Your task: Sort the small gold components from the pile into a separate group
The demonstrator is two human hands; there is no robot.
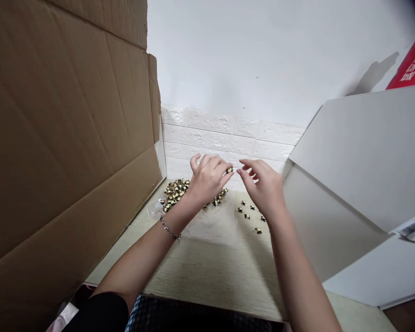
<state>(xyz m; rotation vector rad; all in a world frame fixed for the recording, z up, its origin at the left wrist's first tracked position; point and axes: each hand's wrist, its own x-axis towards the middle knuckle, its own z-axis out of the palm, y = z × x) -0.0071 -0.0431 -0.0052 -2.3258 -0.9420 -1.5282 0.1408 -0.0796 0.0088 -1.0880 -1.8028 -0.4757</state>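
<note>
Bare forearms [148, 249] reaching forward, left hand [207, 177] gripping a small black-and-yellow component [229, 170] at the fingertips, open right hand [261, 189] just beside it, heaped components [174, 192] past the left wrist, strays [249, 214] on the counter [207, 272], narrow room between cardboard flap [72, 138] and white panel [335, 193]

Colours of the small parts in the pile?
Black and pale yellow; the small parts show best in the head view.

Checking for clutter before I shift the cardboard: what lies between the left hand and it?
Between the left hand and the brown cardboard, the head view shows a heap of small black-and-yellow parts on clear plastic.
</note>
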